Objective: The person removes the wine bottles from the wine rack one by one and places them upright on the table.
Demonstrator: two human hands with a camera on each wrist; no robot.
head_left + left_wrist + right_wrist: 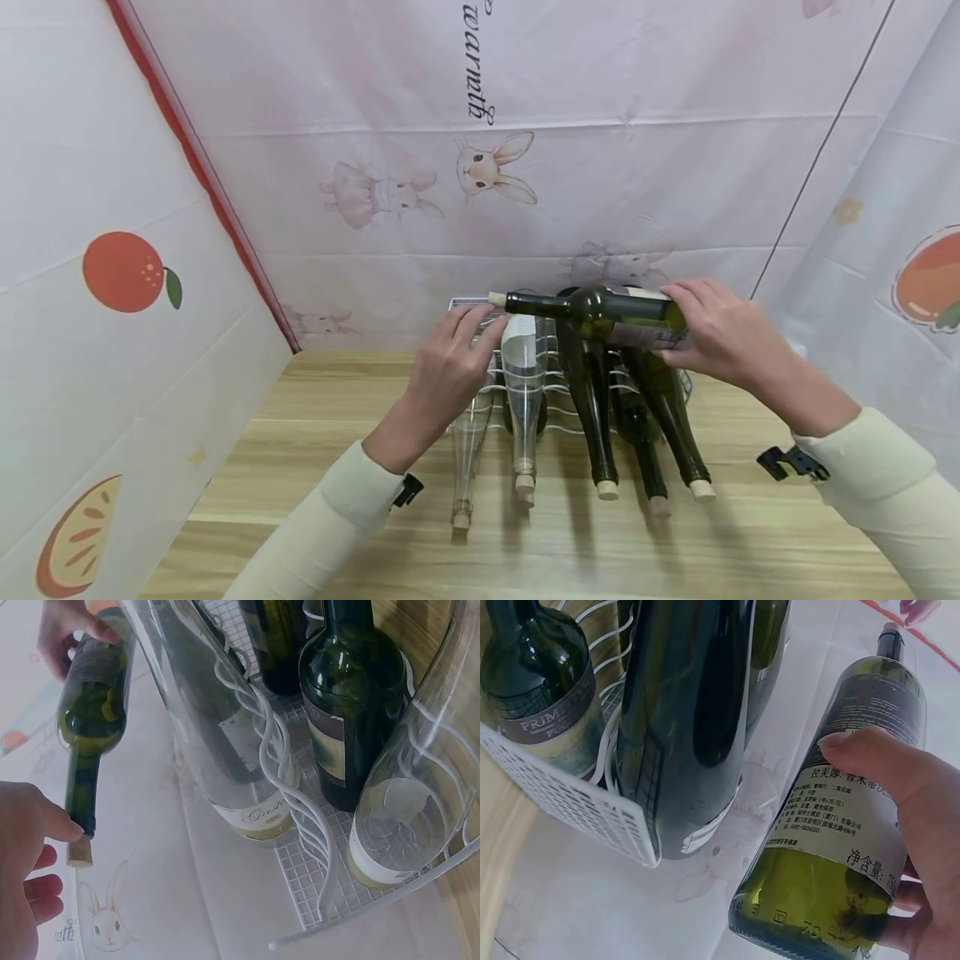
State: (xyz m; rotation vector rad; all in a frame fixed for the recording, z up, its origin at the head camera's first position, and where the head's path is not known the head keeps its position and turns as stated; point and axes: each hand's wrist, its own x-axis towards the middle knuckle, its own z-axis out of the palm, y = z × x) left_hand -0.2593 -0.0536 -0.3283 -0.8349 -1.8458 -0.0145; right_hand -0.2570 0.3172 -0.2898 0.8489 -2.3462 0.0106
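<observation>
A dark green wine bottle (637, 317) lies nearly level above a white wire rack (300, 832), its cork pointing left. My right hand (723, 333) grips it near the base, thumb across the pale label (832, 817). My left hand (453, 358) has its fingertips right at the cork (79, 853) and the end of the neck, fingers loosely bent. Below the hands, clear glass bottles (522, 392) and dark green bottles (592, 408) lean in the rack. Their corked necks point toward me.
The rack stands on a wood-grain table (315, 500) against a pink curtain (375, 92) with printed rabbits. A white curtain (67, 358) with fruit prints hangs on the left. Several corked necks stick out past the rack's front.
</observation>
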